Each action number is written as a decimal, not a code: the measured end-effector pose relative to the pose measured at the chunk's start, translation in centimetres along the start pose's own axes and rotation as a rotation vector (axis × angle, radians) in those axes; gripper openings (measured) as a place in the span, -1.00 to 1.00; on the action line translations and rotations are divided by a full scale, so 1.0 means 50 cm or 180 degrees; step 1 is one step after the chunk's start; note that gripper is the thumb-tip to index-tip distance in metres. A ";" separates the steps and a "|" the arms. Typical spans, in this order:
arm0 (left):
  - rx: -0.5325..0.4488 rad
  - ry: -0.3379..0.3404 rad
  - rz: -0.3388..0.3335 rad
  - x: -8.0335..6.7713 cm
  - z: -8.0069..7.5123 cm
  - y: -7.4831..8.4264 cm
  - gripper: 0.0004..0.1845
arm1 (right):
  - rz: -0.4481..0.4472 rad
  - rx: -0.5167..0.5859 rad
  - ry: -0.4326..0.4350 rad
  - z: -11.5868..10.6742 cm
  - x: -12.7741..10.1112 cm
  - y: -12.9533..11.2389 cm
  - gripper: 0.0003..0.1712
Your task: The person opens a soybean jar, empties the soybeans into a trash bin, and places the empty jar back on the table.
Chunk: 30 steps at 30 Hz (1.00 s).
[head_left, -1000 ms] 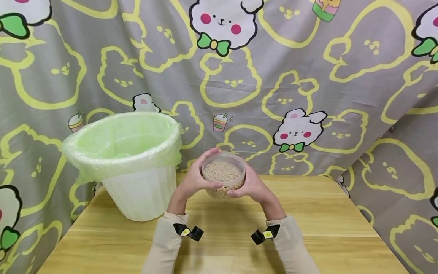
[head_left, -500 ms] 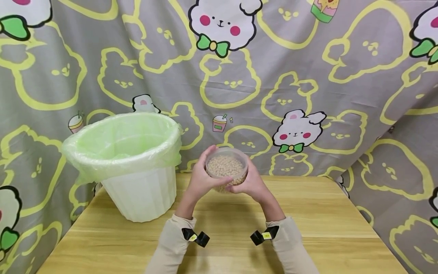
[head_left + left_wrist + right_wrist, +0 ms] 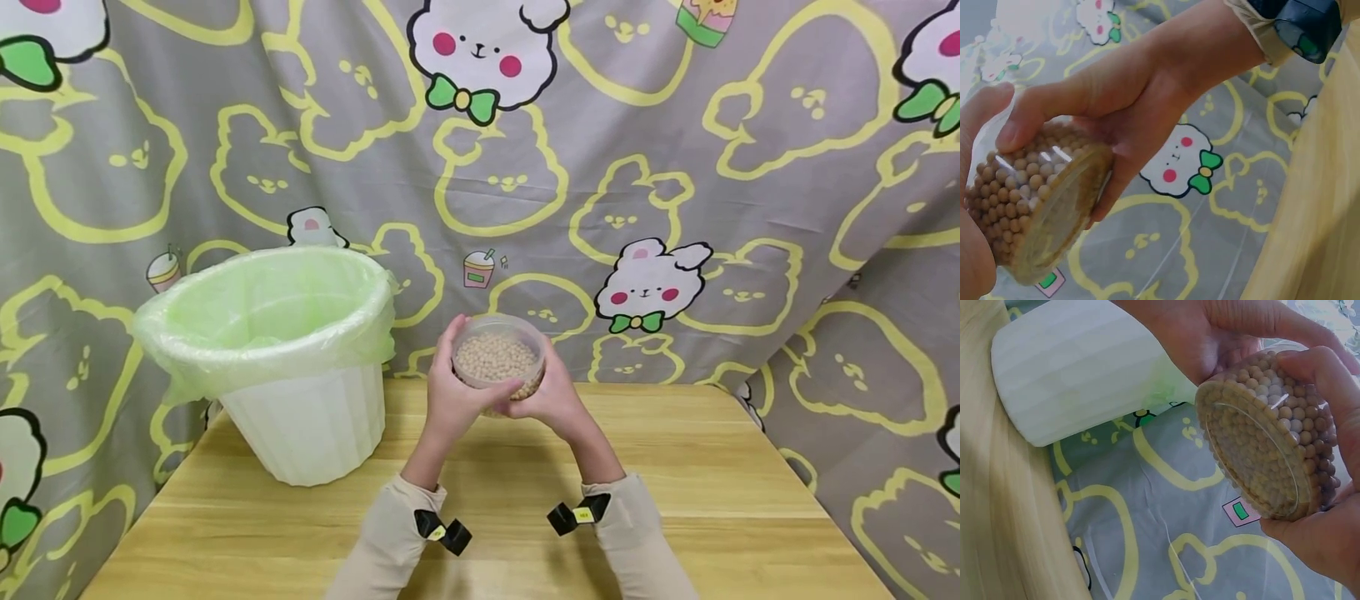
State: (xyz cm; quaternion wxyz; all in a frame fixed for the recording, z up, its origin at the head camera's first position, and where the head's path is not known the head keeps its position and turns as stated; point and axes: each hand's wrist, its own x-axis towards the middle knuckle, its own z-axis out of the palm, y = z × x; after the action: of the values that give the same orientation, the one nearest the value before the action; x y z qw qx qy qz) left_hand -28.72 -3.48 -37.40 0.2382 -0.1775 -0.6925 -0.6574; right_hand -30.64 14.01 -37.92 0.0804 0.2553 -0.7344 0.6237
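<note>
Both hands hold a round clear plastic tub (image 3: 498,358) filled with small round beige balls, possibly dried beans. It is raised above the table and its open-looking top faces the head camera. My left hand (image 3: 459,392) curls around the left side, thumb across the front. My right hand (image 3: 553,396) grips the right side, its thumb close to the left one. In the left wrist view the tub (image 3: 1022,194) tilts, showing the base, with the right hand (image 3: 1116,94) behind it. The right wrist view also shows the tub's (image 3: 1254,450) underside.
A white bin (image 3: 307,425) with a pale green plastic liner (image 3: 360,350) stands at the left of the wooden table (image 3: 720,483). Behind hangs a grey curtain (image 3: 517,250) with cartoon bunnies. Black wrist cameras (image 3: 444,533) sit on beige sleeves (image 3: 382,542).
The tub has moved slightly up and to the right, its beads staying inside. My left hand and forearm have shifted right, while the right arm stays nearly in place.
</note>
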 end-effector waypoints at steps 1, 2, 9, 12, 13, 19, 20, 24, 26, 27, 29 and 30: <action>-0.0017 0.0041 -0.0001 -0.001 0.000 0.001 0.21 | -0.0004 -0.0017 -0.0007 0.001 0.000 -0.001 0.32; -0.0040 0.0080 0.0003 -0.002 -0.002 0.003 0.20 | -0.0006 -0.0045 -0.0014 0.002 0.000 -0.002 0.33; -0.0206 0.0298 0.0056 0.008 -0.026 0.008 0.19 | 0.0045 -0.0203 -0.0062 0.003 0.002 0.000 0.33; -0.0229 0.0250 -0.0003 0.015 -0.039 0.005 0.16 | 0.0050 -0.0233 -0.0074 0.000 0.001 0.000 0.32; -0.0230 0.0233 -0.0032 0.017 -0.044 0.004 0.13 | 0.0061 -0.0230 -0.0075 -0.001 0.001 0.000 0.32; -0.0397 0.0171 -0.0318 0.030 -0.076 -0.007 -0.05 | 0.0112 -0.0196 -0.0074 -0.008 -0.001 -0.001 0.33; -0.0430 0.0162 -0.0371 0.032 -0.081 -0.011 -0.07 | 0.0116 -0.0184 -0.0072 -0.010 -0.001 -0.002 0.32; -0.0424 0.0180 -0.0578 0.038 -0.101 -0.026 -0.11 | 0.0108 -0.0126 -0.0057 -0.017 0.000 -0.005 0.31; -0.0414 0.0164 -0.0686 0.041 -0.108 -0.032 -0.14 | 0.0105 -0.0104 -0.0041 -0.022 0.000 -0.008 0.30; -0.0402 0.0152 -0.0735 0.042 -0.111 -0.035 -0.15 | 0.0092 -0.0107 -0.0032 -0.025 0.000 -0.009 0.30; -0.0391 0.0127 -0.0829 0.045 -0.115 -0.040 -0.16 | 0.0071 -0.0097 -0.0009 -0.030 -0.001 -0.010 0.30; -0.0397 0.0118 -0.0871 0.046 -0.117 -0.043 -0.16 | 0.0058 -0.0088 0.0005 -0.033 -0.001 -0.011 0.30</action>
State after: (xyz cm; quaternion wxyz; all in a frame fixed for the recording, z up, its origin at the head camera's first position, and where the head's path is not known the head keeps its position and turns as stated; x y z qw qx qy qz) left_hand -31.25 -9.63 -37.76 0.1477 -0.0838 -0.6635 -0.7286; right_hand -30.67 15.53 -37.10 0.0788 0.2469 -0.7452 0.6144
